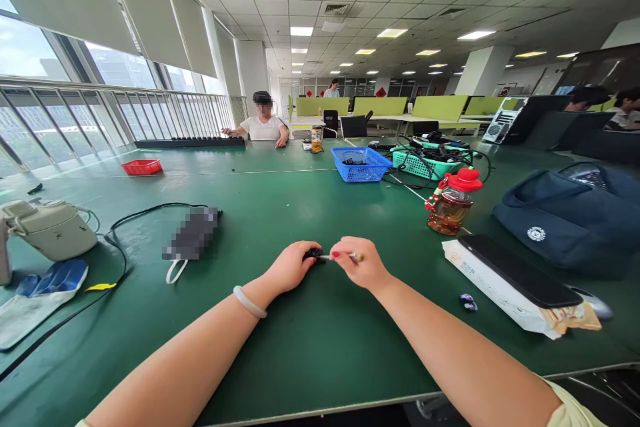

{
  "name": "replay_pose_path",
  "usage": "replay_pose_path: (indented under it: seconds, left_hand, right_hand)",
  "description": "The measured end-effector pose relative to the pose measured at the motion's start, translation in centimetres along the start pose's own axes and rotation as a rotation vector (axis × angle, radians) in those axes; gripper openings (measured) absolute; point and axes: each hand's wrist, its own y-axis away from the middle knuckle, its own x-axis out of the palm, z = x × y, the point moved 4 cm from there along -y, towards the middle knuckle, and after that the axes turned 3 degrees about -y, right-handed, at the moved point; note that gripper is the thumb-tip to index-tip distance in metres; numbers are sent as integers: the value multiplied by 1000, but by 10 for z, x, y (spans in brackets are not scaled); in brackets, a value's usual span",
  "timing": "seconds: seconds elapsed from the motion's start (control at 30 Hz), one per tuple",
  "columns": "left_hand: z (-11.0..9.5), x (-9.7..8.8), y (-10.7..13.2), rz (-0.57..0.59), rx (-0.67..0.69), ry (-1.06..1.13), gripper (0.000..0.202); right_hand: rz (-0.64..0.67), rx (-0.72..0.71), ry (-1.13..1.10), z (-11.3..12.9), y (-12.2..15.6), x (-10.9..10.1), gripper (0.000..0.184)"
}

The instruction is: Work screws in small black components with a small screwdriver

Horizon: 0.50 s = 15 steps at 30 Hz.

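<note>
Left hand: the person's left hand (290, 267) is closed around a small black part (315, 253), fingers curled over its far side and thumb at the near side.
Right hand: the right hand (361, 263) pinches a slim tool (325, 257) between thumb and fingers, its thin end pointing left at the black part; whether the tip touches cannot be told.
Black part: low over the near-middle of the green worktop (300, 360), in the left fingers, between the two hands; its exact shape is mostly hidden.
Left wrist: a pale bracelet (250, 302) circles it.
Left side: a pixelated dark item (194, 235) with a white loop lies beyond the left forearm; farther left are a black cord (123, 260), a cream bottle (55, 230) on its side and a blue-and-white cloth item (47, 300).
Right side: a black phone (520, 270) rests on a white packet (493, 290), with a small purple item (469, 302) nearby and a navy bag (575, 213) behind.
Bottle: a clear bottle (450, 207) with a red lid and amber liquid stands beyond the phone.
Baskets: a blue basket (363, 174) sits near a green basket (425, 167) heaped with black cables (435, 147); a red tray (142, 167) is far to the left.
Far edge: a co-worker (263, 127) in a white top sits there, beside a long black strip (190, 143).
</note>
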Motion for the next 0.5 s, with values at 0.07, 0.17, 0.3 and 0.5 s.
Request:
replay_pose_path:
  seconds: [0.07, 0.17, 0.3, 0.5]
  left_hand:
    - [1, -1, 0, 4, 10, -18, 30]
    - [1, -1, 1, 11, 18, -41, 31]
    - [-1, -1, 1, 15, 18, -40, 31]
    - [-1, 0, 1, 4, 3, -24, 30]
  right_hand:
    - [-80, 218, -121, -15, 0, -5, 51]
    - [-174, 442, -258, -29, 1, -5, 55]
    - [-179, 466, -300, -24, 0, -5, 55]
    - [1, 115, -103, 8, -3, -5, 50]
